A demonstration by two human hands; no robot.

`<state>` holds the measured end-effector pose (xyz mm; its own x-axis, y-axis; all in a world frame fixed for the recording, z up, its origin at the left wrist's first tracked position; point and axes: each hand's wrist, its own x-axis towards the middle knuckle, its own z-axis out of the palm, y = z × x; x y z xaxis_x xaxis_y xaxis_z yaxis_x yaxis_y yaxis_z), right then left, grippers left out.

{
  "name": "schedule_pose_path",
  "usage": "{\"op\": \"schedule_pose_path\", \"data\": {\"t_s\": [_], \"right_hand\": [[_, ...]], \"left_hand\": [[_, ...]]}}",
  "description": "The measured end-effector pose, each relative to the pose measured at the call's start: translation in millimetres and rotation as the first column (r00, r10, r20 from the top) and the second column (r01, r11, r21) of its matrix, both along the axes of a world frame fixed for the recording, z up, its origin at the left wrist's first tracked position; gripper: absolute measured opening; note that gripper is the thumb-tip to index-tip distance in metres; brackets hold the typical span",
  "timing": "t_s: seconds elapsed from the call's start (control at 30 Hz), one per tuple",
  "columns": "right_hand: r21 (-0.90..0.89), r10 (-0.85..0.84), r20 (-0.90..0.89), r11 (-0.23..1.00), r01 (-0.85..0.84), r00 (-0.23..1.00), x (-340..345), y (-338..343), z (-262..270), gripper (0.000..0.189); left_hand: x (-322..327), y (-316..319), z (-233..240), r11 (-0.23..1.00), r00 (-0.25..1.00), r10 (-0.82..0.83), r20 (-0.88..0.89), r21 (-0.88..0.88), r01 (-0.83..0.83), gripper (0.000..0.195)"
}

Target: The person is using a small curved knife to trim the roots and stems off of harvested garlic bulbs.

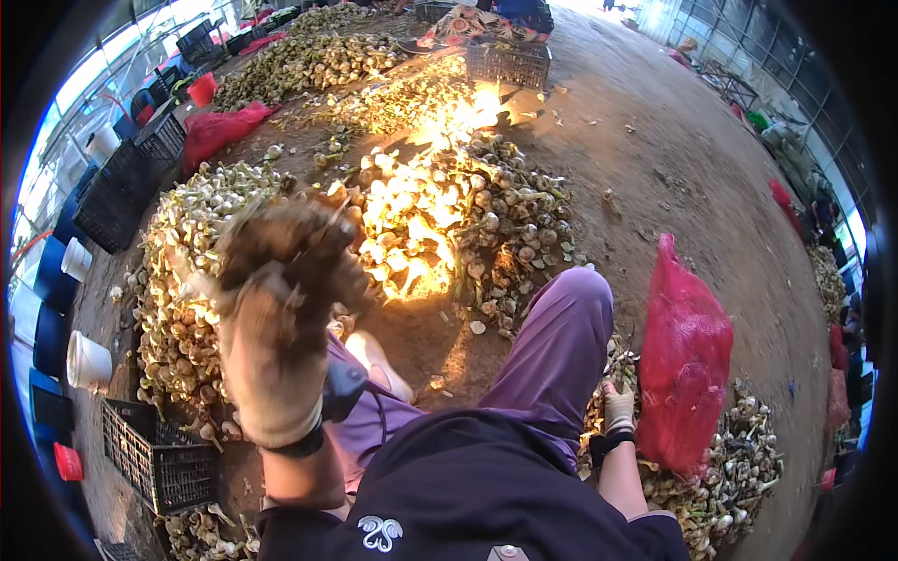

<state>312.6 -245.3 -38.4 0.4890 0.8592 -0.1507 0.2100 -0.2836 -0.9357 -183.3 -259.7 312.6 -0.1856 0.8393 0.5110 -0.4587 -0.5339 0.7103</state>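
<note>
My left hand [273, 365], in a light work glove, is raised in front of me at the left. It grips a blurred brown clump of roots and stalks [280, 245], partly streaked by motion. Low at the right, beside my knee, my right hand [619, 408] is gloved with bare fingertips and touches garlic stalks [621, 365]; whether it grips them is hard to tell. Between and beyond my knees lies a sunlit heap of garlic bulbs [519, 217]. Another garlic pile [182, 336] spreads at the left.
A full red mesh sack [684, 365] stands right of my knee, by more garlic [736, 463]. Black plastic crates [168, 463] and white buckets [89, 361] line the left side. Farther off are another crate [508, 64], a red net bag [224, 132] and a person in flowered clothing [470, 24].
</note>
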Motion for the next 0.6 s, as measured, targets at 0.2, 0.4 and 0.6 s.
{"op": "schedule_pose_path", "data": {"t_s": [0.2,0.4,0.6], "right_hand": [[-0.048,-0.018,-0.089,0.999,0.014,0.996,-33.7,19.7,81.4,0.003],[0.033,0.093,-0.049,0.995,-0.092,0.994,-28.6,60.9,109.9,0.006],[-0.132,0.322,0.267,0.946,-0.297,0.908,-23.0,139.9,124.9,0.01]], "left_hand": [[-9.3,103.0,-61.4,0.919,0.96,0.143,0.241,-0.393,-0.038,0.02],[-19.8,180.5,-266.6,0.497,0.94,0.338,0.039,-0.856,-0.143,0.02],[-6.3,213.9,-378.1,0.408,0.69,-0.148,-0.709,-0.679,-0.61,0.058]]}}
